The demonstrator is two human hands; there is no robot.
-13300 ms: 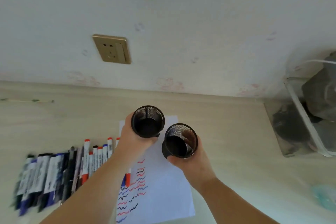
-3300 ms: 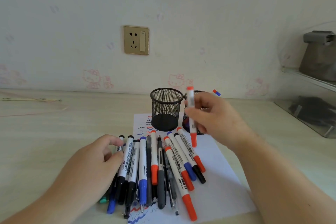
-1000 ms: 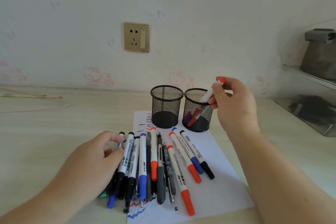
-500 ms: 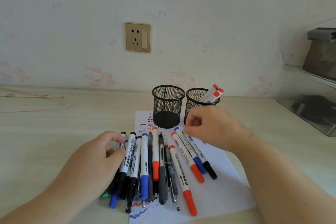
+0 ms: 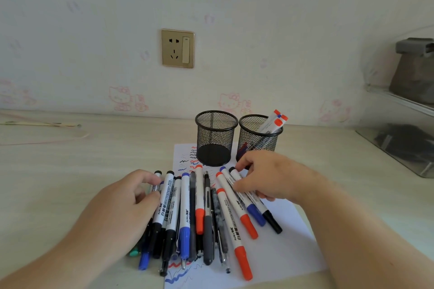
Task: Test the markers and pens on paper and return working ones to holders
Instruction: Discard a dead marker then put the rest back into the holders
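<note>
On paper [image 5: 281,258], right hand [image 5: 272,178] grips markers [image 5: 246,197].

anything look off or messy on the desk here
Nothing looks damaged or spilled. The left mesh holder stands empty while the right mesh holder has markers leaning in it. The pile of markers and pens lies loose, overlapping the scribbled paper.

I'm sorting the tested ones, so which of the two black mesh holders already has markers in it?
The right black mesh holder, nearest the right hand: marker ends stick out above its rim. The left black mesh holder looks empty.
</note>
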